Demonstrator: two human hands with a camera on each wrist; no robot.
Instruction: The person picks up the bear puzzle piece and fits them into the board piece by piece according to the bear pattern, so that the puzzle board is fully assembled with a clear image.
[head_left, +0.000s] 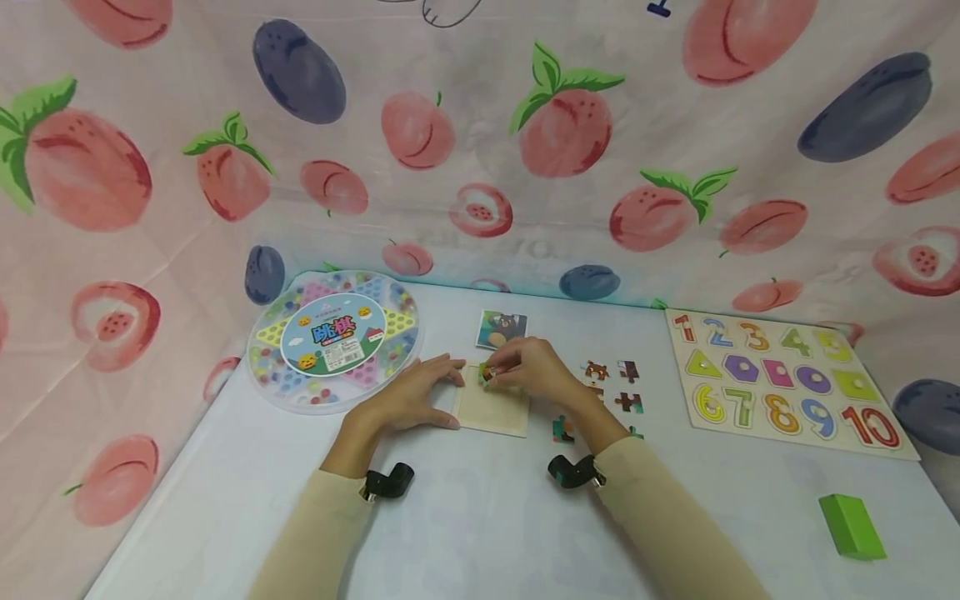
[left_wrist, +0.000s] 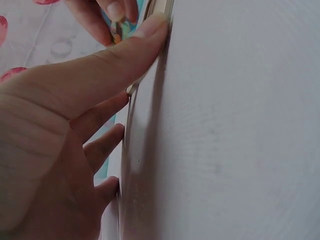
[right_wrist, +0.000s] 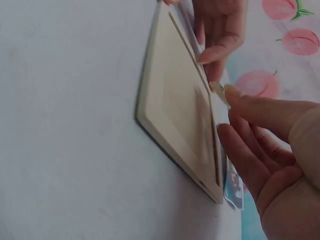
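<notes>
A shallow square wooden puzzle tray (head_left: 491,414) with a raised rim lies on the white table. My right hand (head_left: 538,371) pinches a small green and brown jigsaw piece (head_left: 484,377) between thumb and fingertips, over the tray's far left part. In the right wrist view the piece (right_wrist: 219,93) shows edge-on, close above the rim. My left hand (head_left: 412,393) rests along the tray's left side, fingers spread. Its thumb (left_wrist: 145,32) touches the rim in the left wrist view. Loose jigsaw pieces (head_left: 628,402) with bear parts lie right of the tray, some partly behind my right wrist.
Behind the tray lies a bear picture card (head_left: 501,329). A round Chinese checkers set (head_left: 262,367) is at the left. On the right are a number-and-shape board (head_left: 731,425) and a green block (head_left: 852,527). A fruit-print cloth (head_left: 480,117) hangs behind the table.
</notes>
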